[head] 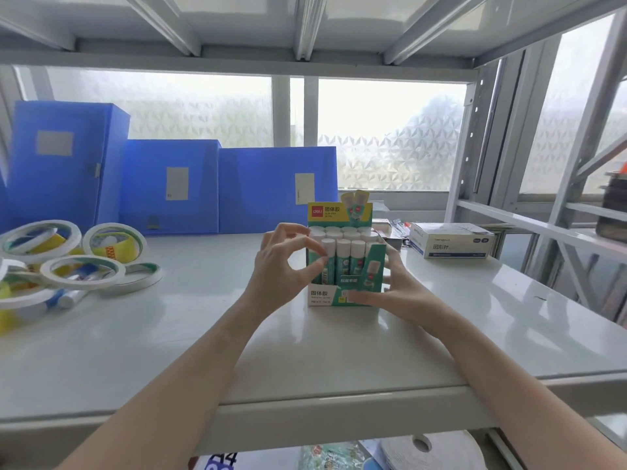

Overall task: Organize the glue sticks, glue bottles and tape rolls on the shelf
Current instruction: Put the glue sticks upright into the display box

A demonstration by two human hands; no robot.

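A green and yellow display box (325, 296) full of white-capped glue sticks (342, 259) stands mid-shelf. My left hand (288, 266) pinches the leftmost front glue stick between thumb and forefinger. My right hand (393, 293) grips the box's front right corner. At the left lies a pile of white tape rolls (84, 269), some with yellow wrappers, over glue bottles (68, 298) with blue labels.
Three blue file boxes (169, 184) stand along the back left. A white paper-clip box (453, 244) sits to the right of the glue box. The grey shelf (305, 351) has an upright post (464, 147) at the right and a lower level with paper goods.
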